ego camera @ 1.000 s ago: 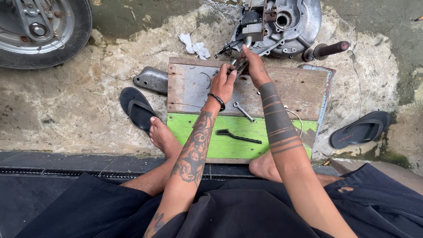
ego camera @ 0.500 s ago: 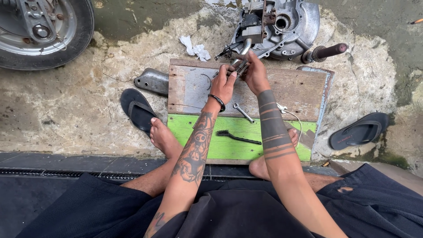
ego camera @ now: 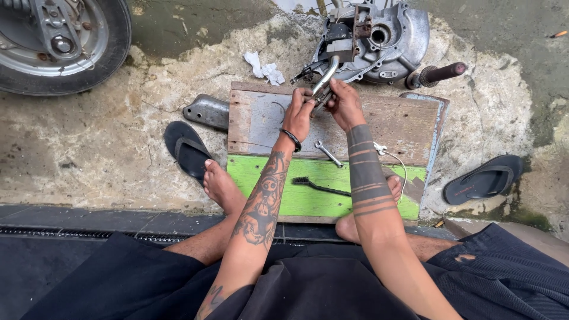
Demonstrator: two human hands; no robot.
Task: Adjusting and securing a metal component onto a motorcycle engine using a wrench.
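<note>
My left hand (ego camera: 298, 112) and my right hand (ego camera: 344, 104) meet over a wooden board (ego camera: 391, 127), both closed on a curved metal pipe (ego camera: 325, 80). The pipe runs up from my hands to a grey engine casing (ego camera: 379, 38) that lies on the ground at the board's far edge. What the fingers grip at the pipe's lower end is hidden. A small spanner (ego camera: 328, 153) lies on the board just below my hands. A black wire brush (ego camera: 317, 186) lies on the board's green part (ego camera: 261, 178), between my bare feet.
A wheel with a tyre (ego camera: 59, 44) sits at top left. A grey metal cover (ego camera: 205, 111) lies left of the board. Black sandals lie at left (ego camera: 186, 148) and right (ego camera: 483, 178). A white rag (ego camera: 265, 68) and a black-handled lever (ego camera: 435, 74) flank the engine.
Both hands have stayed together on the pipe, with the right hand shifted slightly lower. The view has tilted a little, and the engine sits higher in the picture.
</note>
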